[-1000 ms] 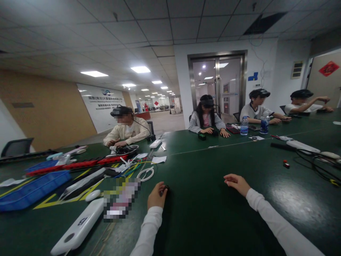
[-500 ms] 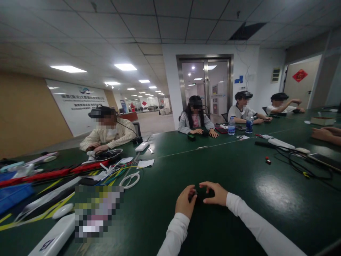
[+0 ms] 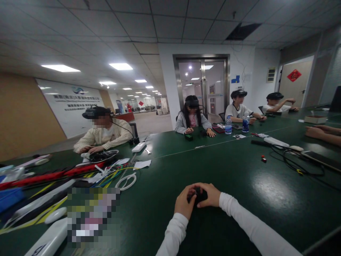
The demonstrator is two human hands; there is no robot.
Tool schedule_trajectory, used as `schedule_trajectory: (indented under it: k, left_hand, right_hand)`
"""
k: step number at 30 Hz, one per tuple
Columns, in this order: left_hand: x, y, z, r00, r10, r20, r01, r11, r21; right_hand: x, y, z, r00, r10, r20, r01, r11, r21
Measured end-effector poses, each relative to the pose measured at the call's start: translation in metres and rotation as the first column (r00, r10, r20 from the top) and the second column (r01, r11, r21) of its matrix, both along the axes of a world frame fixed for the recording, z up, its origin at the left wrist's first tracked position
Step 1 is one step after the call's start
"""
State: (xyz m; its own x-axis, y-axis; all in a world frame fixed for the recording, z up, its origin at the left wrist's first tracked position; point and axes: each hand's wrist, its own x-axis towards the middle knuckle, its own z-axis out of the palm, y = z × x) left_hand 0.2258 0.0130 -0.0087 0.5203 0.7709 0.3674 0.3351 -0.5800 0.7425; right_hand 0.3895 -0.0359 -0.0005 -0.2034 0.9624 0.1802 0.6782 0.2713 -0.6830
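Note:
My left hand, in a white sleeve, is closed with thumb and fingertips on a small dark object. Curving in from the other side, my right hand has its fingers around the same object, its index finger close to the left fingertips. The object is mostly hidden between the hands and too dark to name. Both hands are just above the dark green table near its front.
A small red-and-white item lies ahead right, near black cables. On the left are a coiled white cable, a white power strip and a blue bin. Several people sit around the table; water bottles stand across.
My right hand has moved left and closed in on the small dark object at my left fingertips. The left hand has stayed nearly in place. The view has turned slightly right.

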Motion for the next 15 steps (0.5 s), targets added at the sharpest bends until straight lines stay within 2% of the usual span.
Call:
schedule_trajectory:
  k: [3,6,8,12,15]
  left_hand:
    - [-0.003,0.002,0.002,0.996,-0.006,0.088,0.013,0.997,-0.075]
    - [-0.010,0.010,0.006,0.968,0.082,0.238,-0.033,0.979,-0.203]
    - [-0.019,0.018,0.009,0.910,0.196,0.366,-0.092,0.955,-0.282]
    - [-0.036,0.032,0.015,0.726,0.434,0.534,-0.219,0.882,-0.418]
    - [-0.042,0.036,0.016,0.669,0.494,0.556,-0.221,0.846,-0.485]
  right_hand:
    - [0.000,0.000,0.000,1.000,-0.001,-0.018,0.001,1.000,-0.009]
    - [0.000,0.001,-0.002,0.999,-0.012,-0.030,0.012,1.000,-0.006]
    - [0.000,-0.001,0.000,0.999,-0.008,-0.037,0.008,1.000,-0.006]
    - [-0.002,-0.011,0.013,0.999,-0.006,-0.052,0.004,0.999,-0.040]
    - [-0.003,-0.019,0.024,0.998,-0.047,-0.039,0.043,0.993,-0.108]
